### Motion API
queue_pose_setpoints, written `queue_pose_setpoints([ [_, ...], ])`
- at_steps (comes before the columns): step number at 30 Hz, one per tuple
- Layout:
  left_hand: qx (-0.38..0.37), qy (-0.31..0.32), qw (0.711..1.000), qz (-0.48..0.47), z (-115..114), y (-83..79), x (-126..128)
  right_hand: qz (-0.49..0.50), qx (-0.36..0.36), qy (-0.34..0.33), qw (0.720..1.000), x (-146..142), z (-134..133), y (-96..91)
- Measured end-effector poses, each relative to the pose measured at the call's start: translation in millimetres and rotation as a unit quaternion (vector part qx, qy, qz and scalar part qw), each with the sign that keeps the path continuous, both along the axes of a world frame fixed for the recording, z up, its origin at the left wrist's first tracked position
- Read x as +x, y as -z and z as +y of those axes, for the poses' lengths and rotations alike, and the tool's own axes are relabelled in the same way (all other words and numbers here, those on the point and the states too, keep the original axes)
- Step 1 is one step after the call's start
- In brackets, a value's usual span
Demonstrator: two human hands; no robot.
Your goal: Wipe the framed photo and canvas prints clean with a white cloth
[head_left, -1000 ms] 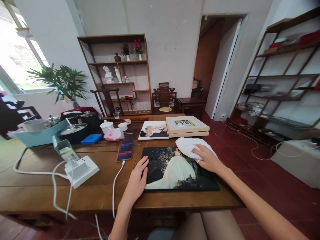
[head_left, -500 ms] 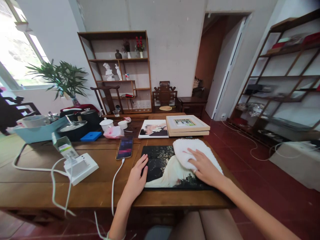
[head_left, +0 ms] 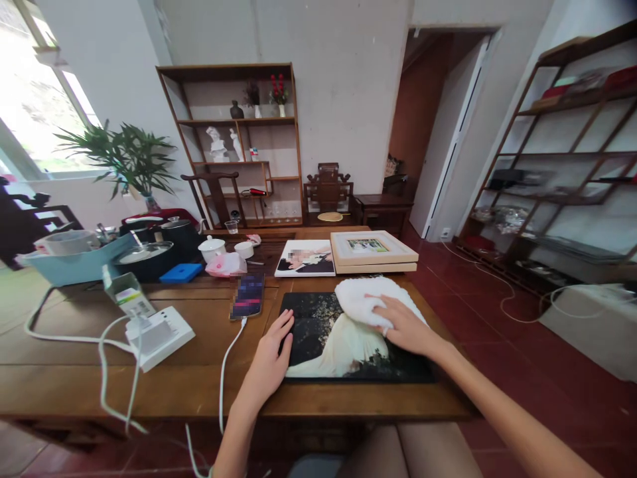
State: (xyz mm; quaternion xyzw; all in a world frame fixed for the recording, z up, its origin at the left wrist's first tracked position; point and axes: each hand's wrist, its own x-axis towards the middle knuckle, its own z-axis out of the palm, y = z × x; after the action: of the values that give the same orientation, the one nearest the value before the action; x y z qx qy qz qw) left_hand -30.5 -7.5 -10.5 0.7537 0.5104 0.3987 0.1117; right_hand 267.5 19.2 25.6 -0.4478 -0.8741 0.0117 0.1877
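A large dark photo print (head_left: 323,342) showing a figure in a white gown lies flat near the front edge of the wooden table (head_left: 199,385). My right hand (head_left: 403,325) presses a white cloth (head_left: 365,302) onto the print's upper right part, fingers bent over the cloth. My left hand (head_left: 271,355) rests with fingers stretched out on the print's left edge, holding it down.
Behind the print lie a smaller photo (head_left: 306,257) and stacked wooden frames (head_left: 373,252). A phone (head_left: 247,297) with a white cable, a power strip (head_left: 159,335), tea ware, a blue bin (head_left: 74,262) and a plant (head_left: 124,156) fill the left. Shelves line the walls.
My right hand has slid the white cloth across the print, down and left then back up a little. My left hand has stayed on the print's left edge.
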Motion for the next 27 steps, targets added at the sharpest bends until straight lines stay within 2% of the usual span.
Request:
queue_pose_setpoints([
  [3,0.002,-0.003,1.0,-0.001,-0.1,-0.5,0.1,0.025,0.008,0.019,0.999,2.1,32.1,-1.8],
  [6,0.002,-0.006,1.0,-0.002,-0.2,-1.2,0.2,0.025,0.009,0.015,1.0,0.4,30.8,-3.2],
  [9,0.003,-0.005,1.0,-0.006,0.6,-0.4,-0.2,0.009,0.003,0.006,1.0,-2.3,-3.4,0.7],
  [14,-0.002,-0.004,1.0,-0.026,2.4,3.0,-0.6,-0.016,-0.012,-0.012,1.0,-4.5,-88.1,10.7],
  [17,-0.005,0.0,1.0,-0.028,1.9,2.8,-0.6,-0.018,-0.034,-0.046,0.998,-4.9,-111.8,9.6],
  [20,-0.013,0.001,1.0,-0.02,0.1,0.4,-0.6,-0.005,-0.046,-0.038,0.998,-5.5,-95.9,2.9],
  [27,-0.011,0.002,1.0,-0.028,-0.5,-0.2,0.5,0.018,0.001,-0.008,1.0,-12.8,10.6,-1.4],
])
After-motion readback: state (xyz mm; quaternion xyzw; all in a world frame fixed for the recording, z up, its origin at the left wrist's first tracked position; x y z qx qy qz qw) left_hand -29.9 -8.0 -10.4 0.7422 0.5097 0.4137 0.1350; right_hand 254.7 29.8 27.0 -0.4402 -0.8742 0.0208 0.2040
